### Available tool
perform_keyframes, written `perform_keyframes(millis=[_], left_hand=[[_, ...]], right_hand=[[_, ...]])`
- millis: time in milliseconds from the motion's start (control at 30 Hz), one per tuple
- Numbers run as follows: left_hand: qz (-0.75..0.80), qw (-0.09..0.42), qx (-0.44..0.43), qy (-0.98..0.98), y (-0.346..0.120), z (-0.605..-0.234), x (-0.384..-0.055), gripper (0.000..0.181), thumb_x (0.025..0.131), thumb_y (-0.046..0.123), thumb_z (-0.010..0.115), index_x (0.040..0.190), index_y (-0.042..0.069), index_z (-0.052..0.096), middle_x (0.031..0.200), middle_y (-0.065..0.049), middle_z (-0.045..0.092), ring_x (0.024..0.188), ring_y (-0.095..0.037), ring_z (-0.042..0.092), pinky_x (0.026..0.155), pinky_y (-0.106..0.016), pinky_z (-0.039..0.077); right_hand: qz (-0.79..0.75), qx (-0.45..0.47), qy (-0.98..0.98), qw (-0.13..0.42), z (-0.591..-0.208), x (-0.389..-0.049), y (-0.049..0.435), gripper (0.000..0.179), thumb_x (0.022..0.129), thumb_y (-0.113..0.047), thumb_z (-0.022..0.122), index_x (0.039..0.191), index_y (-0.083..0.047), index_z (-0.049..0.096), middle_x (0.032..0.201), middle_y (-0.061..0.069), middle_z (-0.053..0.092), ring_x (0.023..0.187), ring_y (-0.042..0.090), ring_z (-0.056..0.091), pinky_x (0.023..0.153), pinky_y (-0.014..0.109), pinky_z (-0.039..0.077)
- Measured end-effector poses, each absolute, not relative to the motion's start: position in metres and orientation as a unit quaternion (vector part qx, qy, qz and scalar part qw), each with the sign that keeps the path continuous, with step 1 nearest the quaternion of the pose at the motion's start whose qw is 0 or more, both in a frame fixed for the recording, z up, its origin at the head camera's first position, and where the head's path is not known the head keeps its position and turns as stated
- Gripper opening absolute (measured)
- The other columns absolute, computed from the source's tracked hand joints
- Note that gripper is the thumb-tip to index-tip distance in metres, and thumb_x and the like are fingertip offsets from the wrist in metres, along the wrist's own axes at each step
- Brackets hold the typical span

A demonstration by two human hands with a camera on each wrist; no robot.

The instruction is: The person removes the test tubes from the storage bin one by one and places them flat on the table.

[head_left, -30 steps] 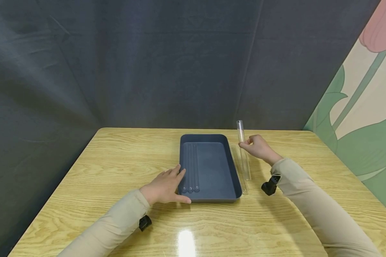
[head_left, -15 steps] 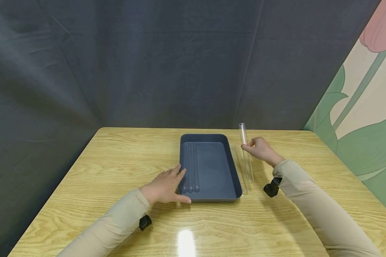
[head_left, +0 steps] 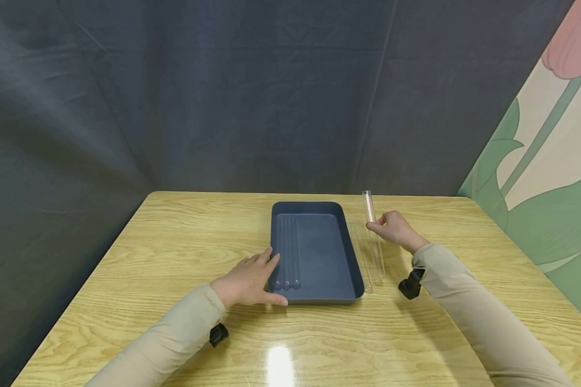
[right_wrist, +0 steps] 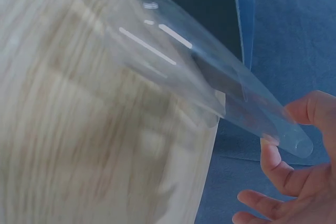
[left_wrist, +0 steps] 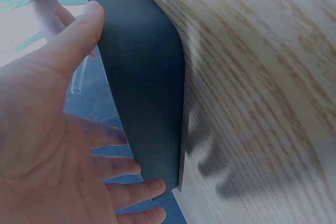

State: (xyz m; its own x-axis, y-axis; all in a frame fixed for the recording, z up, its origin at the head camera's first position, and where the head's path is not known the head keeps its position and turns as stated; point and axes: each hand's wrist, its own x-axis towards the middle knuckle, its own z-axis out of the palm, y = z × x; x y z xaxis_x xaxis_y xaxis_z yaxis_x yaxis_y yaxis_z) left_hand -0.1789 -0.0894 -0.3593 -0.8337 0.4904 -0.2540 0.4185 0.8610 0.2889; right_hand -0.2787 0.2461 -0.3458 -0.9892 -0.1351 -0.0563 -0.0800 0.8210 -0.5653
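My right hand (head_left: 394, 228) pinches a clear glass test tube (head_left: 369, 207) near its upper end, between thumb and forefinger. The tube slants, its open rim up and away, its lower end close over the table right of the tray. Another clear test tube (head_left: 368, 287) lies along the tray's right side and overlaps the held one in the right wrist view. Fingers spread, my left hand (head_left: 247, 279) rests at the near left corner of the dark blue-grey tray (head_left: 324, 258). Inside it, three test tubes (head_left: 287, 263) lie side by side along the left wall, rounded ends toward me.
The tray stands on a light wood-grain table (head_left: 174, 231). Behind the table hangs a dark curtain (head_left: 252, 97), and a wall painted with a flower (head_left: 557, 161) is at the right. A black wrist camera (head_left: 410, 285) hangs under the right cuff.
My right hand has moved a little right and down toward the table, taking the pinched test tube along. The left hand and the tray stay put.
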Motion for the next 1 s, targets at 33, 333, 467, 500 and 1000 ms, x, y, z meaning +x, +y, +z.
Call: perform_keyframes(millis=[33,333,467,500,1000], left_hand=[[0.111,0.161,0.239,0.951,-0.089,-0.359,-0.179,0.096,0.081,0.059,0.061,0.149,0.004,0.020,0.156,-0.021,0.011,0.140,-0.042,0.024,0.113,-0.055,0.022],[0.112,0.162,0.233,0.952,-0.090,-0.360,-0.178,0.098,0.080,0.061,0.060,0.149,0.005,0.020,0.156,-0.020,0.011,0.140,-0.041,0.025,0.113,-0.054,0.023],[0.111,0.162,0.233,0.952,-0.090,-0.359,-0.178,0.098,0.080,0.061,0.060,0.149,0.006,0.020,0.157,-0.020,0.010,0.140,-0.040,0.025,0.113,-0.054,0.023],[0.111,0.162,0.233,0.952,-0.090,-0.359,-0.178,0.098,0.080,0.061,0.060,0.149,0.006,0.020,0.156,-0.020,0.011,0.140,-0.040,0.025,0.113,-0.054,0.024],[0.116,0.164,0.232,0.952,-0.090,-0.359,-0.178,0.096,0.080,0.060,0.061,0.149,0.006,0.021,0.156,-0.020,0.011,0.140,-0.040,0.025,0.113,-0.054,0.023]], right_hand=[[-0.291,-0.056,0.954,0.048,-0.347,-0.279,0.247,0.037,0.090,-0.023,0.054,0.086,0.013,0.062,0.057,-0.004,0.040,0.054,0.010,0.033,0.052,0.025,0.032],[-0.278,-0.062,0.957,0.058,-0.359,-0.280,0.251,0.036,0.089,-0.023,0.055,0.069,0.006,0.061,0.047,-0.009,0.030,0.047,0.006,0.027,0.049,0.023,0.028],[-0.281,-0.063,0.956,0.055,-0.364,-0.281,0.250,0.037,0.088,-0.022,0.056,0.057,-0.002,0.055,0.045,-0.011,0.027,0.045,0.005,0.023,0.047,0.022,0.025],[-0.281,-0.063,0.956,0.057,-0.365,-0.281,0.250,0.037,0.088,-0.022,0.056,0.056,-0.003,0.054,0.045,-0.011,0.027,0.045,0.005,0.022,0.046,0.021,0.024],[-0.272,-0.059,0.957,0.080,-0.374,-0.281,0.251,0.044,0.092,-0.026,0.055,0.059,0.002,0.062,0.041,-0.011,0.027,0.041,0.004,0.021,0.044,0.020,0.023]])
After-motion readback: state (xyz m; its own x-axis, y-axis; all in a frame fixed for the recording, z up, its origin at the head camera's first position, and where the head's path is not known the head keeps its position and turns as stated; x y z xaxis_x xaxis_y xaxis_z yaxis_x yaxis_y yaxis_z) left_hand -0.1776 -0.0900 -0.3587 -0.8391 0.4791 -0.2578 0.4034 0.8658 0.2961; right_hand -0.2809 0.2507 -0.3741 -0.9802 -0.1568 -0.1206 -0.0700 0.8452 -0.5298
